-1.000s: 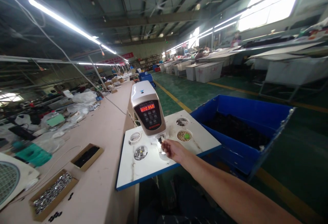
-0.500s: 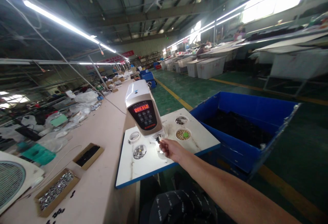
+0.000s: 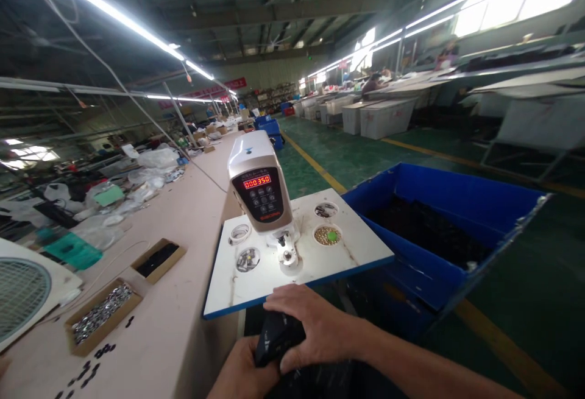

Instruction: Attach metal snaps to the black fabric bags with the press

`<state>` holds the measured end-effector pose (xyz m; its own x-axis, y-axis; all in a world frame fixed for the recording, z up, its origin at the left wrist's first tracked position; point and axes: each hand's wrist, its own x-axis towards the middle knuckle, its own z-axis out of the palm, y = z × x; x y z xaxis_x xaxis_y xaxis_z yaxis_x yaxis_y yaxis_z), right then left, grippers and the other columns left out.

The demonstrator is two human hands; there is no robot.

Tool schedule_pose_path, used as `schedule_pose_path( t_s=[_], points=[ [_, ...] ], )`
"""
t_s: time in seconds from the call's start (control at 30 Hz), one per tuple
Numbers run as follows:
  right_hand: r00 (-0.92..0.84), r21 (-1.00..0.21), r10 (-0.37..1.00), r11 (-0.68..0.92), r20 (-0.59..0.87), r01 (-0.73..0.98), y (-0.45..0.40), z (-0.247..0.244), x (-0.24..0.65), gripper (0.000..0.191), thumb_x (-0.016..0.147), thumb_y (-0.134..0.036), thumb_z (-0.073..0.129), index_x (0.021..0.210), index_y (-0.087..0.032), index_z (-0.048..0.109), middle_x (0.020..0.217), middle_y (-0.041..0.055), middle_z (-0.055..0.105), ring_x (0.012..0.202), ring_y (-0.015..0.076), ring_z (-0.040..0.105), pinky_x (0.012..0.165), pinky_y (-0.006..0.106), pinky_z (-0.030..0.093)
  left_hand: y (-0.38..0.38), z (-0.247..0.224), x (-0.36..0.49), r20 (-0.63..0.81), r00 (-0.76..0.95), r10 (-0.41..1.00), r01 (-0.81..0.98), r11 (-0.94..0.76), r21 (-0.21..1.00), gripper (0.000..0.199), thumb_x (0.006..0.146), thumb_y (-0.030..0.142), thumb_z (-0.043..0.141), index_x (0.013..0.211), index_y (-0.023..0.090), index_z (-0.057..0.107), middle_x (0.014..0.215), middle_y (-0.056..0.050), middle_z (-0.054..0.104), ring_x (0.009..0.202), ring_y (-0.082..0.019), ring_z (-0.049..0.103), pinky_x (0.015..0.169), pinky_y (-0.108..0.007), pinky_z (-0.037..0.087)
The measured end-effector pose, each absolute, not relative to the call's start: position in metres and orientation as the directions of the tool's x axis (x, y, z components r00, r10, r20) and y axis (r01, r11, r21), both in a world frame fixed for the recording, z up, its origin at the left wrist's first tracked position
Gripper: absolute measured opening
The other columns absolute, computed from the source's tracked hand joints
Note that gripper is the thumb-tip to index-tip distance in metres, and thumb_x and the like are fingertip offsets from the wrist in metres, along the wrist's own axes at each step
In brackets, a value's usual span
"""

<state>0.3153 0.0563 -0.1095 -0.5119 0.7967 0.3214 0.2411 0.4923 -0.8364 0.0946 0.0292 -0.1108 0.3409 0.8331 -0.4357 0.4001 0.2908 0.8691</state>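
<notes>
"Counter [image 3: 183, 228] on our left: what do we find there?"
"Cardboard trays, one of metal pieces [image 3: 100, 317], plus scattered black bits [image 3: 89, 368]."
"Our hands?"
"Left hand [image 3: 249, 371] and right hand [image 3: 315, 323], fingers closed on dark fabric [image 3: 278, 335], just before the white board [image 3: 320, 265]."
"Around us?"
"A long hall: green floor [image 3: 304, 143], strip lights [image 3: 114, 12], blue bin [image 3: 457, 186] on our right."
</notes>
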Motion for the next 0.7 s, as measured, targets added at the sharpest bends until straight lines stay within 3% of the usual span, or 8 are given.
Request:
schedule_pose_path(
  t_s=[0.1,0.17,0.23,0.37,0.5,0.7],
  points=[
    [-0.584,-0.876,0.796,0.388,0.161,0.286,0.064,-0.108,0.319,0.052,0.07,-0.036,0.083,0.119,-0.022,0.072,0.107,0.0045,0.073,0.098,0.0242,0.065,0.088,0.03,0.046,0.051,-0.101,0.1,-0.38,0.492,0.783,0.481,0.119,0.868,0.024,0.075,0.034,0.071,0.07,0.011,0.064,0.058,0.004,0.047,0.056,-0.009,0.037,0.054,-0.023,0.028],
    [-0.569,-0.905,0.822,0.261,0.025,0.336,0.071,-0.11,0.324,0.031,0.072,-0.032,0.081,0.1,-0.019,0.075,0.084,-0.0012,0.071,0.077,0.0174,0.062,0.069,0.023,0.043,0.061,-0.096,0.102,-0.366,0.547,0.753,0.491,0.065,0.869,0.02,0.078,0.03,0.065,0.07,0.013,0.06,0.059,0.004,0.041,0.057,-0.008,0.031,0.053,-0.023,0.025],
    [-0.552,-0.92,0.833,0.184,-0.041,0.345,0.077,-0.113,0.328,0.02,0.072,-0.03,0.08,0.085,-0.017,0.071,0.071,-0.0042,0.063,0.068,0.0138,0.055,0.06,0.021,0.037,0.068,-0.093,0.104,-0.354,0.587,0.728,0.476,0.044,0.878,0.015,0.079,0.027,0.061,0.072,0.014,0.059,0.063,0.004,0.04,0.059,-0.009,0.031,0.054,-0.024,0.025],
    [-0.53,-0.967,0.842,0.036,-0.105,0.25,0.078,-0.124,0.332,0.018,0.076,-0.032,0.074,0.082,-0.016,0.068,0.07,-0.0049,0.06,0.066,0.0118,0.05,0.06,0.021,0.036,0.08,-0.098,0.108,-0.332,0.627,0.705,0.4,0.074,0.913,0.011,0.079,0.024,0.062,0.082,0.013,0.063,0.068,0.003,0.046,0.061,-0.009,0.034,0.057,-0.023,0.026],
    [-0.448,-0.958,0.869,-0.091,-0.209,0.271,0.081,-0.13,0.336,0.02,0.078,-0.034,0.072,0.083,-0.015,0.069,0.068,-0.0039,0.059,0.063,0.0114,0.049,0.058,0.021,0.035,0.094,-0.111,0.112,-0.421,0.606,0.675,0.382,0.217,0.898,0.021,0.079,0.033,0.067,0.079,0.012,0.064,0.061,0.004,0.046,0.055,-0.007,0.031,0.052,-0.022,0.022],
    [-0.408,-0.934,0.885,-0.076,-0.224,0.348,0.111,-0.123,0.349,0.036,0.081,-0.05,0.07,0.077,-0.015,0.066,0.062,-0.0039,0.053,0.058,0.0105,0.044,0.051,0.021,0.031,0.134,-0.118,0.125,-0.429,0.585,0.689,0.353,0.26,0.899,0.028,0.072,0.037,0.074,0.078,0.011,0.068,0.061,0.002,0.055,0.053,-0.009,0.041,0.053,-0.022,0.029]
  ],
)
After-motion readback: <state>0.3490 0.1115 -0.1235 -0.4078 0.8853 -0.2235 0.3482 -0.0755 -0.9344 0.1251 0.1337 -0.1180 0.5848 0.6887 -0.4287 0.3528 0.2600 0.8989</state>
